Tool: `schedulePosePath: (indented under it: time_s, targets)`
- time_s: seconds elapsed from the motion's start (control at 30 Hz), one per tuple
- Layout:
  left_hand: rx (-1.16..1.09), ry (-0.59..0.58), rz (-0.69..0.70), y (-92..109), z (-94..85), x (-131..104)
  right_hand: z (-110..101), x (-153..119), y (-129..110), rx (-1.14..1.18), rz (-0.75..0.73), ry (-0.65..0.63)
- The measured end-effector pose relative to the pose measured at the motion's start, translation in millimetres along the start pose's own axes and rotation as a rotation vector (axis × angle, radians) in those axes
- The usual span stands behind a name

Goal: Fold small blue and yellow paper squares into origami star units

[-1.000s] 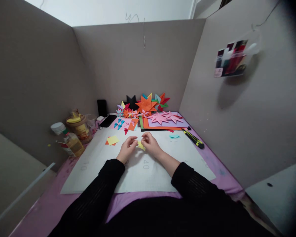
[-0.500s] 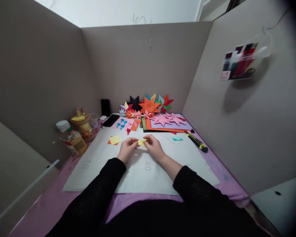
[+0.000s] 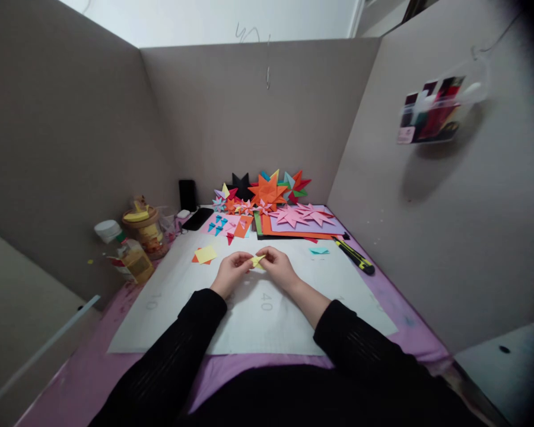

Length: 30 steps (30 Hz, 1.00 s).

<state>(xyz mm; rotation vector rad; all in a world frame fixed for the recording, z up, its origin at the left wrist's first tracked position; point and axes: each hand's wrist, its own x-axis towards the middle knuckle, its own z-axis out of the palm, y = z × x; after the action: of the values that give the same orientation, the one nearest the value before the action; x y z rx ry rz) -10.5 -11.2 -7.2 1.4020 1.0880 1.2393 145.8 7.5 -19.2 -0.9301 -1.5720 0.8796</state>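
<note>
Between my two hands is a small folded piece of yellow paper [image 3: 258, 261], raised a little over the white sheet [image 3: 267, 332]. My left hand [image 3: 232, 273] pinches its left side, and my right hand [image 3: 277, 268] grips the right side between thumb and fingers. The fingertips hide part of the folds. Left of my hands lie a yellow square of paper [image 3: 206, 254] and an orange one [image 3: 196, 260] under it. A folded turquoise paper [image 3: 319, 251] rests to the right.
Folded paper stars [image 3: 267, 191] line the back wall, with pink stars [image 3: 289, 215] on stacked coloured sheets. A yellow-black utility knife [image 3: 355, 256] lies at right. Phone [image 3: 198, 219], glue bottle [image 3: 136, 261] and a pot [image 3: 145, 228] stand or lie at left. Grey partitions surround the table.
The yellow paper has turned slightly between my fingers and its shape looks more pointed. Both hands stay near the same spot. The view has shifted a little.
</note>
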Motion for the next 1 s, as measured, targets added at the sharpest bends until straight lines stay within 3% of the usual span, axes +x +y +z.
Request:
schedulePosePath:
  time_s: [0.2, 0.43, 0.8, 1.0]
  targets:
    - [0.048, 0.011, 0.033, -1.9, -1.8, 1.6, -0.6, 1.1, 1.5, -0.04, -0.009, -0.013]
    - [0.012, 0.011, 0.037, 1.1, 0.1, 0.2, 3.0, 3.0, 2.3, 0.14, 0.082, -0.026]
    - [-0.021, 0.187, 0.066, -3.6, -5.5, 4.4, 6.7, 4.5, -3.0, 0.867, 0.592, -0.054]
    - [0.062, 0.179, 0.095, -0.8, -3.9, 2.4, 8.2, 5.3, 1.7, 1.064, 0.691, -0.058]
